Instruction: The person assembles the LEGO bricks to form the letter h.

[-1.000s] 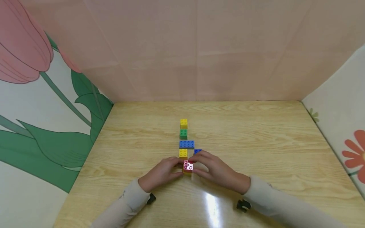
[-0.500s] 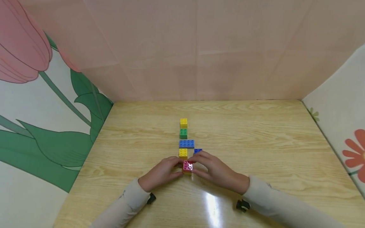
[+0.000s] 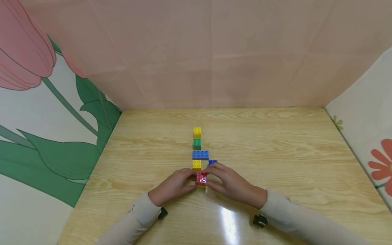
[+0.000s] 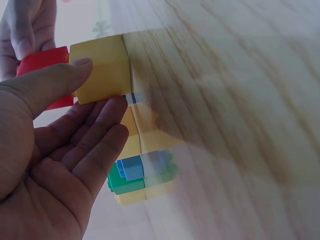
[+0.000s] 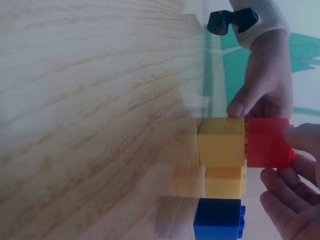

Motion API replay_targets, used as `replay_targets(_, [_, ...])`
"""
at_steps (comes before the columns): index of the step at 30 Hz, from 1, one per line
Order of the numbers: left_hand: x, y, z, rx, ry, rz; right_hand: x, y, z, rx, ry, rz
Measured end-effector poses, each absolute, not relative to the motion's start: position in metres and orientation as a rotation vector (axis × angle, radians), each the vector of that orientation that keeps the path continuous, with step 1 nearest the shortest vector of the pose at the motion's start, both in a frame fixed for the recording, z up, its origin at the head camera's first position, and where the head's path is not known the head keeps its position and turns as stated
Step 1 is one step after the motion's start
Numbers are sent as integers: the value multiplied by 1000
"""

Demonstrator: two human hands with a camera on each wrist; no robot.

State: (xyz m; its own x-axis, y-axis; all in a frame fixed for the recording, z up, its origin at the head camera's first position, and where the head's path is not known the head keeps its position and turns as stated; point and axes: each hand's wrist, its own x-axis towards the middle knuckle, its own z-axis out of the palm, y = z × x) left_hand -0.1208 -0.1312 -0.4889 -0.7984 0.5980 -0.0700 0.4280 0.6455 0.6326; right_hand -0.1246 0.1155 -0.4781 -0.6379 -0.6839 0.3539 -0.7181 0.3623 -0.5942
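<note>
Pointing studs-up: red brick (image 5: 267, 143) above yellow brick (image 5: 221, 142), shared long axis vertical.

Both arms in working pose. Head view: the sleeved left forearm (image 3: 133, 219) enters at seven o'clock, its left hand (image 3: 173, 183) aimed at two; the sleeved right forearm (image 3: 306, 217) enters just past four, its right hand (image 3: 234, 183) aimed at ten. Their fingertips face each other closely at six, each hand in a thumb-and-finger pinch. Left wrist view: left thumb (image 4: 55, 82) extended toward two; left fingers (image 4: 97, 140) slightly bent, toward one. Right wrist view: right thumb (image 5: 306, 136) toward nine; right fingers (image 5: 281, 187) bent, toward ten to eleven.
</note>
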Motion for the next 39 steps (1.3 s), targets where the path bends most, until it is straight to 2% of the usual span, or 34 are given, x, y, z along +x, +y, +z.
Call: replay_targets(39, [-124, -130, -484, 870, 2581, 778, -127, 112, -462, 1385, -2687, 1005])
